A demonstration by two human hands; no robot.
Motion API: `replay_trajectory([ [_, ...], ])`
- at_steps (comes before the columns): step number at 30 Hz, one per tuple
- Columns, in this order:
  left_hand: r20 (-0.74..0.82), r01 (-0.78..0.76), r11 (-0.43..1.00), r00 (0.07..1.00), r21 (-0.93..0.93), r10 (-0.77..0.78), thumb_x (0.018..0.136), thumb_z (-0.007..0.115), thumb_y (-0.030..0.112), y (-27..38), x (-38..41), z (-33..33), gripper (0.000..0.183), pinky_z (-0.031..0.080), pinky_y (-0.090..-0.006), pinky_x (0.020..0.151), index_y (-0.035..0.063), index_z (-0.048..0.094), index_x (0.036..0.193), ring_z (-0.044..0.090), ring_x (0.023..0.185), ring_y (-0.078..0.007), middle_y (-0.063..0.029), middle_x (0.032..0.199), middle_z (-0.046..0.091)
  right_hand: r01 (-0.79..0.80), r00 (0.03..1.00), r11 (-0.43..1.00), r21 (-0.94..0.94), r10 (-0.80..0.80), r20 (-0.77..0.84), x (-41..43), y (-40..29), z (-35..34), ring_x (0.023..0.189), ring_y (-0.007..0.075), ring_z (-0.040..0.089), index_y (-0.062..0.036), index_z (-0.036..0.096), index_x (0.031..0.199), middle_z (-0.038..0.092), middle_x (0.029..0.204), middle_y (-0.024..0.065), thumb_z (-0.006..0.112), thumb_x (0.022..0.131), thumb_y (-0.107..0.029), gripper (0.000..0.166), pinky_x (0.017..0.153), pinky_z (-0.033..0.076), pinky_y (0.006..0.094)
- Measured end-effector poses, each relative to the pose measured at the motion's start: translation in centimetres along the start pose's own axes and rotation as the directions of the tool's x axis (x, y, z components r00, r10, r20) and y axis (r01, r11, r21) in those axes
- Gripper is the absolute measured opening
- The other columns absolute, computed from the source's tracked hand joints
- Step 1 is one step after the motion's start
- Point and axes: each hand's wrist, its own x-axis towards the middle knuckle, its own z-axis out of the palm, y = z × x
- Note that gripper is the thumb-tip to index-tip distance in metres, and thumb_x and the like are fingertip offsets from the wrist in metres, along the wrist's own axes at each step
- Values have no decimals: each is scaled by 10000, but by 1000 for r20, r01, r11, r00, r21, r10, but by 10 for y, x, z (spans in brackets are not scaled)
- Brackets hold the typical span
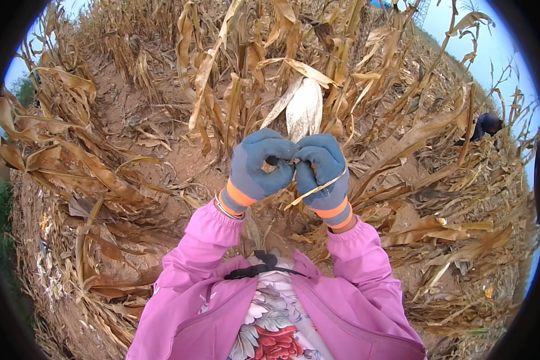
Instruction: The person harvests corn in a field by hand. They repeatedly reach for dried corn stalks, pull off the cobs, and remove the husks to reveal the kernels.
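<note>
A corn ear in a pale, dry husk stands before me among the dead stalks, its near end reaching down to my hands. My left hand, in a blue-grey coated glove with an orange band, has thumb and fingers curled into a ring at that husk end. A small dark thing shows inside the ring; I cannot tell what it is. Knuckle to knuckle with it, my right hand wears the matching glove and is curled at the same husk end. A thin dry leaf strip crosses the back of this glove.
Upright dry corn stalks crowd the ground ahead. Bent stalks and leaves lean in from the right, others from the left. Pale husked ears or husks lie at far left. Another person is low among stalks at far right.
</note>
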Motion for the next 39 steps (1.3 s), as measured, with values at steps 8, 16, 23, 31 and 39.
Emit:
replay_trajectory([
  [8,24,4,996,1000,-87,-2,590,589,-55,-7,-1,-1,251,396,-217,500,63,581,811,521,594,-119,-60,753,553,-60,997,995,82,63,-37,0,-5,1,688,227,539,-25,502,749,532,798,97,523,597,119,211,586,453,293],
  [16,61,54,985,997,-164,-44,589,581,-104,-7,-2,-4,267,398,-219,532,53,570,805,527,645,-117,-58,775,548,-209,978,967,145,211,1,3,-10,-2,684,210,561,-15,510,741,551,799,106,510,627,126,181,593,466,280],
  [23,10,98,968,995,-229,-98,617,596,-108,-15,-7,-3,238,419,-230,572,42,565,800,541,687,-130,-69,793,549,-252,964,951,180,262,-38,1,-9,7,689,209,570,-9,515,729,560,813,114,512,632,121,163,597,464,277],
  [31,-22,98,951,994,-293,-109,634,606,-98,-18,-7,-2,214,425,-237,595,37,567,795,543,695,-144,-76,802,551,-272,949,920,283,305,-81,0,-9,13,688,177,563,-4,514,745,561,823,106,502,645,126,164,603,452,261],
  [39,-44,136,880,984,-454,-174,664,589,-47,-16,-8,6,230,407,-247,622,31,574,880,511,719,-124,-69,856,541,-469,834,679,565,550,31,6,-11,3,692,110,523,12,512,809,538,860,75,471,716,116,146,608,436,226],
])
